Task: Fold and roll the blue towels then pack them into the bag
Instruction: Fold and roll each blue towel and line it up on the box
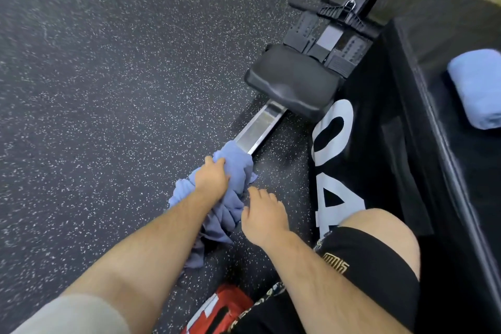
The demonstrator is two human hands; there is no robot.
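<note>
1. A red and white object (217,312) is lying nearest, beside the person's black shorts (366,274).
2. The left hand (211,177) is gripping a crumpled blue towel (235,164), fingers curled into the cloth, at the near end of the rowing machine rail (260,127).
3. The right hand (263,217) is sitting just right of it, fingers relaxed and slightly apart, holding nothing.
4. A rolled blue towel (478,87) is lying far right on a black box (406,68).

— What lies on the black rubber floor flecked with white (108,89)?
— A rowing machine: black padded seat (294,84) on a silver metal rail (260,127), black strapped footrests (325,43) beyond.
— And at the right edge?
— A tall black box with large white lettering (379,122), just beside the rail.
</note>
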